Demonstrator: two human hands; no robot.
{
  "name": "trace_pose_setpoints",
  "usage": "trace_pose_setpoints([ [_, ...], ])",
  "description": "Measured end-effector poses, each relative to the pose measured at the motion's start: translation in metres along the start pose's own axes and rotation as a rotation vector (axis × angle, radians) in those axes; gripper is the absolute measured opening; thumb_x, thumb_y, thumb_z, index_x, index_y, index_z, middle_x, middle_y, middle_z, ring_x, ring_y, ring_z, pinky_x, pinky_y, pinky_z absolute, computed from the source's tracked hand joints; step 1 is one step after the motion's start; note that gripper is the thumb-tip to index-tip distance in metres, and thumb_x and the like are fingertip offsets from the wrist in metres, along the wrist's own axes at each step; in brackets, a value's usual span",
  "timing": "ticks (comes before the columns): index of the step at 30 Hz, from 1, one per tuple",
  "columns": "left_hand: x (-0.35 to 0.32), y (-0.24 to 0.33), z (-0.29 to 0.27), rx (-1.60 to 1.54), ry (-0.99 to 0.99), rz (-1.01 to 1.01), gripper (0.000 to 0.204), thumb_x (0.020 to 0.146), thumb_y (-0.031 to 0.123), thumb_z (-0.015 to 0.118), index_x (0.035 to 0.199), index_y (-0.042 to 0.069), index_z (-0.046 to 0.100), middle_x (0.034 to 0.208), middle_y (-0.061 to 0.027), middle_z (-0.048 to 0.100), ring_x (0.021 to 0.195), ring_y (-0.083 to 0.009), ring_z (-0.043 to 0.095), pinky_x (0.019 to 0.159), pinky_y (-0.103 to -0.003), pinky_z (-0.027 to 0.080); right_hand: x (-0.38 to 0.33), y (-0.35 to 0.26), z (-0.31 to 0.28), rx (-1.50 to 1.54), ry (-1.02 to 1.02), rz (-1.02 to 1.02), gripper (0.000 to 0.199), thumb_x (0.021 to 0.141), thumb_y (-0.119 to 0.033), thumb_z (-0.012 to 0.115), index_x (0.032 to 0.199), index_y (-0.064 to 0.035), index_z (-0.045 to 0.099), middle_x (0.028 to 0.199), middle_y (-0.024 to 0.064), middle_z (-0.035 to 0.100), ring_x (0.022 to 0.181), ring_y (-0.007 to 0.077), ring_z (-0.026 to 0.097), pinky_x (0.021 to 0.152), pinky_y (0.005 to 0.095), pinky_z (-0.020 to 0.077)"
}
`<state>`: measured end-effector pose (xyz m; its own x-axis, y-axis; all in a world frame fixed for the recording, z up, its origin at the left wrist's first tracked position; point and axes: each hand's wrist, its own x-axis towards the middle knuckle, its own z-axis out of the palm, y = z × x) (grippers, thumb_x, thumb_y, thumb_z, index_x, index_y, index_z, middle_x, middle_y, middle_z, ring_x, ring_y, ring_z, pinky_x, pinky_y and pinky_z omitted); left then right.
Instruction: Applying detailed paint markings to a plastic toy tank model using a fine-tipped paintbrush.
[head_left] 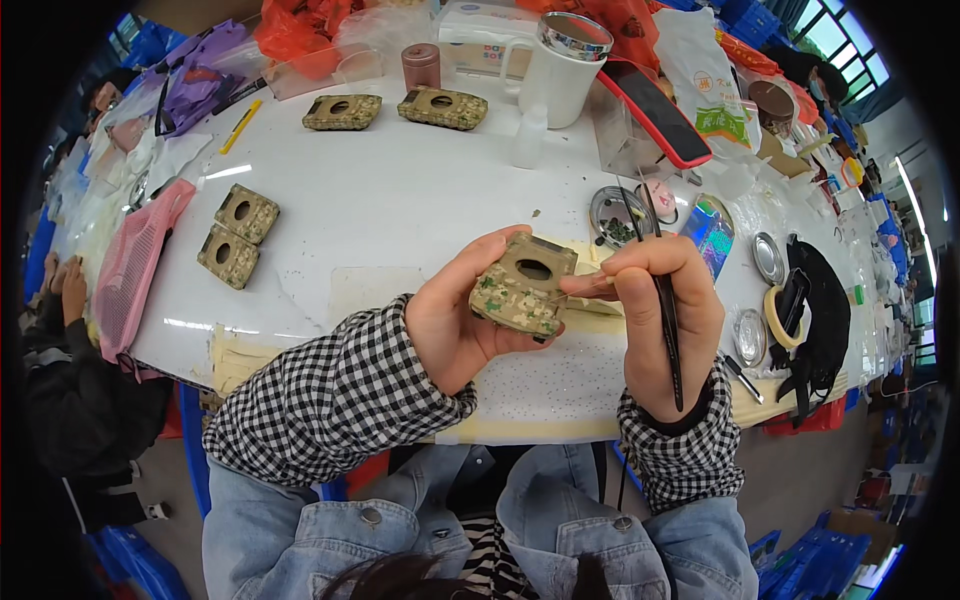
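Note:
In my left hand (447, 325), closed round its side, is a small camouflage model tank hull (507, 302) with an oval hole in its top. My right hand (680, 300) is closed on dark tweezers (668, 335), whose tips point up and away from the hull. The same hand also seems to pinch a thin, pale stick, its end at the hull's right edge. Beyond that hand lies a round clear dish (603, 208) with small dark green bits. Two similar hulls (228, 255) lie end to end at the left, and another pair (442, 108) sits at the far side.
Along the back stand a white mug (556, 85), a brown jar (421, 68), a small translucent bottle (530, 137) and a red-cased phone (655, 115). A pink mesh basket (145, 270) is at the left. Tape (783, 315) and a pen (743, 380) lie right. Another person's hand (73, 290) shows far left.

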<state>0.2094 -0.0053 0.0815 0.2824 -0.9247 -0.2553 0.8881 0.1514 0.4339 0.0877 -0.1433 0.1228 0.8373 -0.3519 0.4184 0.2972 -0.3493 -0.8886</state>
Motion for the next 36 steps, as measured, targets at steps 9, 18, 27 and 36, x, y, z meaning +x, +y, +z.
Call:
trace_pose_setpoints([
  [9, 0.001, -0.001, -0.002, 0.042, -0.029, 0.027, 0.045, 0.095, 0.035, 0.041, 0.131, 0.008, 0.036, 0.118, -0.0160, 0.054, 0.094, -0.0280, 0.063, 0.078, -0.039, 0.057, 0.000, 0.004, -0.002, -0.116, 0.012, -0.035, 0.008, 0.092, -0.006, 0.053, 0.094, 0.0017, 0.055, 0.082, 0.0094, 0.064, 0.078, 0.0115, 0.062, 0.069, 0.0214, 0.0465],
  [18, 0.000, 0.000, -0.003, 0.004, -0.010, 0.003, 0.044, 0.096, 0.030, 0.036, 0.135, 0.010, 0.036, 0.121, -0.0148, 0.053, 0.088, -0.0313, 0.064, 0.074, -0.038, 0.055, 0.001, 0.004, 0.000, -0.121, 0.016, -0.044, 0.008, 0.092, -0.006, 0.053, 0.094, 0.0014, 0.055, 0.082, 0.0092, 0.064, 0.077, 0.0116, 0.062, 0.069, 0.0215, 0.0463],
  [27, 0.003, 0.001, 0.001, 0.010, 0.020, -0.008, 0.043, 0.097, 0.031, 0.035, 0.135, 0.010, 0.035, 0.121, -0.0233, 0.052, 0.083, -0.0295, 0.063, 0.072, -0.036, 0.055, -0.008, -0.002, -0.016, -0.044, 0.251, 0.008, 0.008, 0.094, -0.004, 0.048, 0.093, 0.0033, 0.052, 0.085, 0.0079, 0.057, 0.080, 0.0139, 0.063, 0.072, 0.0246, 0.0491],
  [36, 0.009, 0.005, -0.008, -0.037, -0.001, 0.105, 0.044, 0.098, 0.031, 0.031, 0.126, -0.001, 0.041, 0.121, -0.0266, 0.052, 0.080, -0.0256, 0.066, 0.068, -0.031, 0.058, -0.016, 0.031, -0.041, -0.875, 0.203, -0.267, 0.014, 0.075, 0.004, 0.068, 0.085, 0.0007, 0.059, 0.076, 0.0135, 0.059, 0.069, 0.0267, 0.059, 0.064, 0.0310, 0.0481],
])
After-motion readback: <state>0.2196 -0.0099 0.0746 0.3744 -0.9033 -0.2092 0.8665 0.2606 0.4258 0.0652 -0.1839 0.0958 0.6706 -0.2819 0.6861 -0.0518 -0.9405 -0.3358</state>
